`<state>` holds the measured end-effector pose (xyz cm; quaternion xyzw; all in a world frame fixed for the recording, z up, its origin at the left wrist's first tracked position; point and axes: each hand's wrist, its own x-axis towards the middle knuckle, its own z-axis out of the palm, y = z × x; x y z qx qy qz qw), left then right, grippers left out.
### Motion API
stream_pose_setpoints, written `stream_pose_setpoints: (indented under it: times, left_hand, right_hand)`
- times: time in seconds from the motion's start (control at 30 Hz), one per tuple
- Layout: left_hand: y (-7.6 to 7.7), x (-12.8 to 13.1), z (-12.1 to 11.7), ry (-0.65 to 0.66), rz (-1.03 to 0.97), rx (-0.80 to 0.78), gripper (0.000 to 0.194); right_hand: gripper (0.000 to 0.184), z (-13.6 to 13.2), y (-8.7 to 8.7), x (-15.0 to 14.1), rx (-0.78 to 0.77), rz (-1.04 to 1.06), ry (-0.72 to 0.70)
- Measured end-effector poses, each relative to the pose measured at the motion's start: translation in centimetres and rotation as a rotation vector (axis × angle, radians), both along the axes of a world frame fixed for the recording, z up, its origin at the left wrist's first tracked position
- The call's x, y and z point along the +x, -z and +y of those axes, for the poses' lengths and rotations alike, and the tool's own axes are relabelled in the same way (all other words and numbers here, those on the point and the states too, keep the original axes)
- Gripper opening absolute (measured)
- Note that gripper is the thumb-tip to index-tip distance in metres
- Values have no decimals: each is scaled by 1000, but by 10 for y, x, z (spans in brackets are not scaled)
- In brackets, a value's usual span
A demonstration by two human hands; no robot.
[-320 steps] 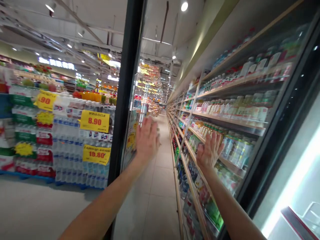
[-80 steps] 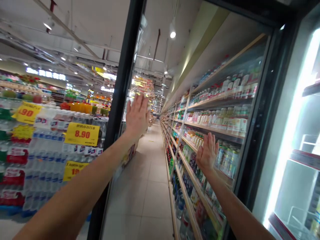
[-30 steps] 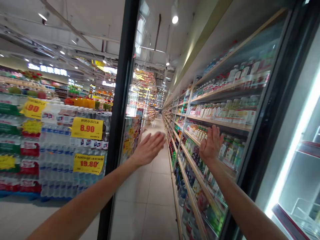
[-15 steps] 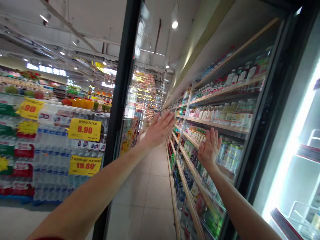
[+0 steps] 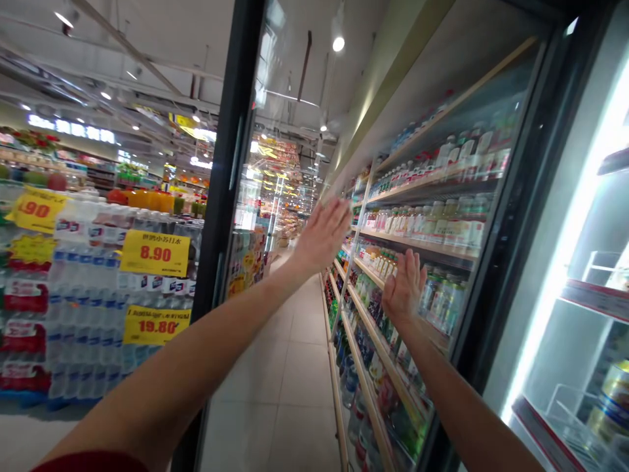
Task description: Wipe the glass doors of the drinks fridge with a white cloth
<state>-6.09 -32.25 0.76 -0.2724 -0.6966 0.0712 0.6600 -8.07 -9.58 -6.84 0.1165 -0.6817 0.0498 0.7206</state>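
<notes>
A tall glass cooler door (image 5: pixel 295 72) in a black frame (image 5: pixel 228 164) stands swung out in front of me. My left hand (image 5: pixel 322 236) is raised flat against or just before its glass, fingers stretched out and holding nothing. To the right, lower down, my right hand (image 5: pixel 405 288) also has its fingers up and apart, palm toward the same pane. Whether either palm presses on the glass I cannot tell for certain. Through or in the glass show shelves of bottled drinks (image 5: pixel 432 223).
At the right, a lit cooler (image 5: pixel 555 301) stands open, with cans (image 5: pixel 612 400) on a shelf. Stacked packs of bottled water (image 5: pixel 88 314) with yellow price signs (image 5: pixel 154 252) stand left of the door. Tiled floor (image 5: pixel 255 419) runs ahead beyond the glass.
The view has turned slightly right, so the door frame and stacks sit farther left, and more of the lit cooler shows. My left hand is a little higher; both hands stay spread.
</notes>
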Motion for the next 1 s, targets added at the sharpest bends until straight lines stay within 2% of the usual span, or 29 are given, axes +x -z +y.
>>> stream_pose_setpoints:
  times: [0.07,0.1,0.13,0.17,0.2,0.27,0.3,0.33,0.37,0.4,0.47,0.5,0.53,0.57,0.7,0.73,0.77,0.83,0.87,0.9,0.93,1.0]
  left_hand:
    - [13,1,0,44,4,-342,46]
    - [15,1,-3,52,-1,-463,46]
    - [13,1,-7,48,-8,-494,46]
    - [7,0,-14,38,-11,-424,46]
    - [-4,-1,-21,23,-12,-272,47]
    - [-28,-3,-34,13,11,136,47]
    - [-36,-4,-37,15,17,282,47]
    - [-40,-4,-36,18,17,352,48]
    - [-38,-4,-33,22,8,328,49]
    - [-32,-4,-27,27,-7,222,49]
    - [-16,-3,-15,38,-23,-134,49]
    - [-10,-3,-11,37,-23,-258,48]
    - [-7,-3,-10,31,-17,-313,46]
    - [-8,-4,-12,20,-6,-274,45]
    - [-25,-6,-30,-19,40,280,46]
    - [-25,-6,-33,-17,40,314,47]
    - [-22,-6,-35,-10,35,264,47]
    - [-12,-5,-38,1,32,38,46]
    - [-7,-4,-41,0,46,-37,45]
    - [-2,-4,-45,-6,64,-46,44]
    - [1,-4,-50,-17,85,24,44]
    - [5,-4,-58,-37,125,288,46]
  right_hand:
    - [55,0,0,1,3,-6,0]
    - [55,0,0,1,4,-7,1]
    - [55,0,0,1,6,-6,1]
    - [55,0,-1,1,7,-5,1]
    - [55,0,-1,1,7,-2,1]
    - [55,-1,-1,1,8,5,4]
    - [55,-1,-1,1,9,7,8]
    - [55,-1,-1,1,9,11,12]
    - [55,-1,-1,1,11,15,16]
    - [55,-1,-1,1,14,18,19]
    - [54,-1,0,0,15,11,22]
    - [55,-1,0,0,15,3,22]
    - [55,0,0,-1,15,-3,22]
    - [55,0,0,-1,15,-6,20]
    - [56,0,0,-2,18,12,8]
    - [56,0,0,-2,16,10,7]
    - [56,0,0,-2,13,7,6]
    - [56,0,0,-2,15,5,7]
    - [56,0,1,-2,15,4,8]
    - [56,0,1,-2,14,3,9]
    - [56,0,1,-2,12,2,10]
    - [56,-1,1,-2,11,-1,9]
